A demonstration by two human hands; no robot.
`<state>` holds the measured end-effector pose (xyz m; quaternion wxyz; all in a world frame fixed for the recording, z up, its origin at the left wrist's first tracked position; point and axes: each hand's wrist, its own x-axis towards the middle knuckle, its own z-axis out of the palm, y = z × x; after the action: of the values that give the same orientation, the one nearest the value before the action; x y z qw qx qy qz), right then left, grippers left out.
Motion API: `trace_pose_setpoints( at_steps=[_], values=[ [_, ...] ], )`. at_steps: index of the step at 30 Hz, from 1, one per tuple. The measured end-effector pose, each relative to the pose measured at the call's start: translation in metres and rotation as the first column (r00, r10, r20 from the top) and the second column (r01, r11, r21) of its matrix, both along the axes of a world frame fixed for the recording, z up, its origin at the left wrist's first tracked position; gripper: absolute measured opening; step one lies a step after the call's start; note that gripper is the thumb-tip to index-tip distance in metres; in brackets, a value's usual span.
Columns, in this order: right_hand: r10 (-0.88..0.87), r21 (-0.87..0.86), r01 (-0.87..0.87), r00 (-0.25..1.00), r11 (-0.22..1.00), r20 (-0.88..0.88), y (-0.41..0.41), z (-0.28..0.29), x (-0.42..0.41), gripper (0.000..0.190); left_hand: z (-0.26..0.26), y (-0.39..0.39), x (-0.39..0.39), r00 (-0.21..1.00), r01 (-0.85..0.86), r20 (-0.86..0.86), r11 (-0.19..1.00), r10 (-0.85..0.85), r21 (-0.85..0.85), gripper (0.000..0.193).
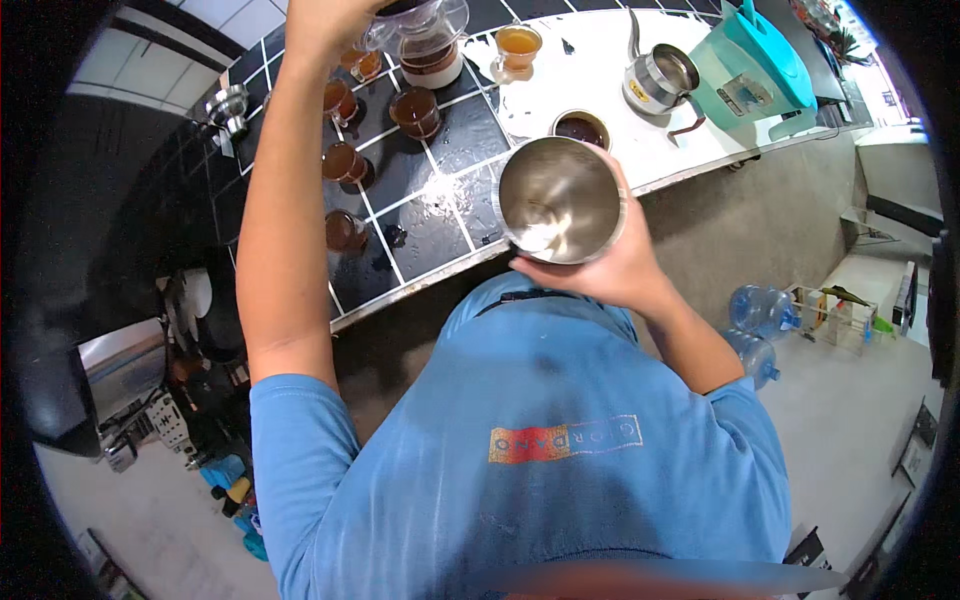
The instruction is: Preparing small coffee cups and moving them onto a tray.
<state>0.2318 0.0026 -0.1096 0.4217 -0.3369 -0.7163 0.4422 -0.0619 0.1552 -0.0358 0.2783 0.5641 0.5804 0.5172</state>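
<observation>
My right hand (600,262) holds a round stainless steel container (562,199) from its right and lower side, its open mouth facing the camera. Just behind it is a cup of dark liquid (581,129). My left hand (330,26) reaches to the top edge, where its fingers are cut off, beside a clear dripper (416,26) on a glass vessel (431,67); its grip is hidden. Glass cups of brown liquid stand below, among them one cup (415,112) and another (346,230). A glass cup of amber liquid (517,46) stands further right.
A steel gooseneck kettle (660,79) and a turquoise-lidded pitcher (757,67) stand on the white part of the counter (585,45). The black tiled part (427,247) is wet. Metalware (227,109) lies at left. Large blue water bottles (761,311) are on the floor at right.
</observation>
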Motion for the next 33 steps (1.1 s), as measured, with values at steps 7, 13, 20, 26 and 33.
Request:
trace_pose_setpoints(
  at_steps=[7,13,20,26,33],
  values=[
    [-0.017,0.196,0.017,1.000,0.980,-0.003,0.026,-0.035,-0.055,0.099,0.009,-0.011,0.005,0.999,-0.046,0.021,0.999,0.047,-0.020,0.056],
    [-0.032,0.168,0.033,0.999,0.985,-0.010,0.036,-0.047,-0.065,0.109,0.042,-0.032,0.011,0.994,-0.105,0.021,0.993,0.106,-0.058,0.054],
    [-0.001,0.340,0.033,0.995,0.940,-0.096,0.034,-0.034,-0.043,0.150,0.072,-0.072,0.028,0.994,-0.106,0.017,0.994,0.105,0.038,0.051],
    [-0.035,0.327,0.101,0.979,0.940,-0.203,0.057,-0.031,-0.025,0.143,0.094,-0.112,0.047,0.997,-0.061,0.055,0.998,0.060,0.025,0.054],
    [0.081,0.353,0.015,0.964,0.935,-0.255,0.065,-0.024,-0.031,0.142,0.075,-0.151,0.055,0.999,-0.038,-0.004,0.999,0.038,-0.002,0.065]
  ],
)
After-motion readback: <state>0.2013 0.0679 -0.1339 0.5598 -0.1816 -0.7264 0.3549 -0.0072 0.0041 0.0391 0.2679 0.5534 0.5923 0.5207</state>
